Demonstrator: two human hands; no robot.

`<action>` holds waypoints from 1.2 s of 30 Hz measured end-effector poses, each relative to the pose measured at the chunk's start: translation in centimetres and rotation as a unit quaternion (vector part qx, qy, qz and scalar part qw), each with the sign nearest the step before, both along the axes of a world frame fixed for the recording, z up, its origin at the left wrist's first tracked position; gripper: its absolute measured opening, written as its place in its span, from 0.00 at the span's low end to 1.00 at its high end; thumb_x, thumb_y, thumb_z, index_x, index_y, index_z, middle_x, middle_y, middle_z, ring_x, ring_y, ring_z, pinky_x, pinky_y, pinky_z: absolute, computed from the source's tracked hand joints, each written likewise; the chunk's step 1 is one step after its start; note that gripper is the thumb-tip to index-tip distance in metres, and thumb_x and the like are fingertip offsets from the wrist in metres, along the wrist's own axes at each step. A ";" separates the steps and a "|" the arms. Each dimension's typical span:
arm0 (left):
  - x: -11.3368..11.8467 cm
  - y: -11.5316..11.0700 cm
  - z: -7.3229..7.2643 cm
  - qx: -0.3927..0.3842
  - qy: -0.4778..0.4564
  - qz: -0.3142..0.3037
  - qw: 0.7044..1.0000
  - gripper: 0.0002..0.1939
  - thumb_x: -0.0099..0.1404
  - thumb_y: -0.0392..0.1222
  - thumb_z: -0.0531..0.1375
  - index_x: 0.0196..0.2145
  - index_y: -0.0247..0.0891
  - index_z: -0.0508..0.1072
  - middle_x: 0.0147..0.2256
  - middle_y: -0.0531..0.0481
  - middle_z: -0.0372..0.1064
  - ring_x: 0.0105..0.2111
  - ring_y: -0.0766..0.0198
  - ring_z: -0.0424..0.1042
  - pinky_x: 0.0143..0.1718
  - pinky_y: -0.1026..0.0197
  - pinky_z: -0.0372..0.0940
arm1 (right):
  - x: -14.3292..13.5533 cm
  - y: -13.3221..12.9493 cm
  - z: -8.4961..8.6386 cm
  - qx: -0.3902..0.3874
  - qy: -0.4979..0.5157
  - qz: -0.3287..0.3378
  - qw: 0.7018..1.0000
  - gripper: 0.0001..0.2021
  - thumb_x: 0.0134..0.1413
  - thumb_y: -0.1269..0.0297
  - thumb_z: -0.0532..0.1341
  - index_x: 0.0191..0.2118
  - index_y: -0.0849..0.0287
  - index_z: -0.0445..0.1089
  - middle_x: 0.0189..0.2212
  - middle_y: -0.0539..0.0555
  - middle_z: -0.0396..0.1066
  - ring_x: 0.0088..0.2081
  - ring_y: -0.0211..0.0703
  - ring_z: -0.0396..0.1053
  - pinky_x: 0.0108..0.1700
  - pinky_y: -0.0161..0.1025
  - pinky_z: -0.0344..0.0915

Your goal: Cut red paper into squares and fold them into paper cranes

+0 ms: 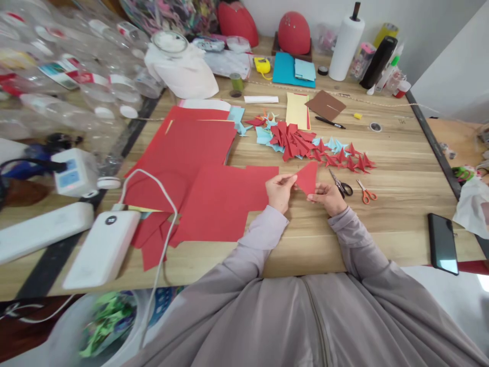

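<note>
A small folded piece of red paper is held up between my two hands, above the wooden table. My left hand pinches its left corner between thumb and fingers. At its lower right corner my right hand grips it the same way. Just left of my left hand lies a large red sheet, on more red sheets. Beyond the held paper is a pile of folded red paper pieces, with light blue ones among them. Black-handled scissors and orange-handled scissors lie right of my right hand.
A white power bank with a cable sits at the front left, beside many plastic bottles. A black phone lies at the right edge. Along the back stand a paper roll, a yellow tape measure and blue paper.
</note>
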State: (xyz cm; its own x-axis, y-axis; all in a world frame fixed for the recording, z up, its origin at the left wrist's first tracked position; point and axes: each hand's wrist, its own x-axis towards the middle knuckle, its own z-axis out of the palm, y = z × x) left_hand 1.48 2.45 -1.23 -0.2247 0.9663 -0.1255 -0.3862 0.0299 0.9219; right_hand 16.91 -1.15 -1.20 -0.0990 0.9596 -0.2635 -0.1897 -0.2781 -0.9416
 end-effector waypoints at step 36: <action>0.6 -1.1 0.3 -0.047 0.024 -0.192 0.980 0.17 0.35 0.43 0.75 0.23 0.34 0.76 0.18 0.53 0.70 0.17 0.69 0.68 0.22 0.63 0.67 | -0.7 -0.1 0.4 0.099 -0.043 -0.111 0.988 0.18 0.35 0.51 0.73 0.30 0.57 0.76 0.29 0.51 0.77 0.31 0.43 0.73 0.38 0.41 0.71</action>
State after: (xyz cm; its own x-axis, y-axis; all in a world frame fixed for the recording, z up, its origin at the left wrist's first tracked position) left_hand 2.11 1.31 -0.90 0.1454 0.9655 -0.2159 -0.2863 0.2499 0.9250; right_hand 16.24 -1.27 -0.79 0.1348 0.9886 -0.0674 -0.1430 -0.0479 -0.9886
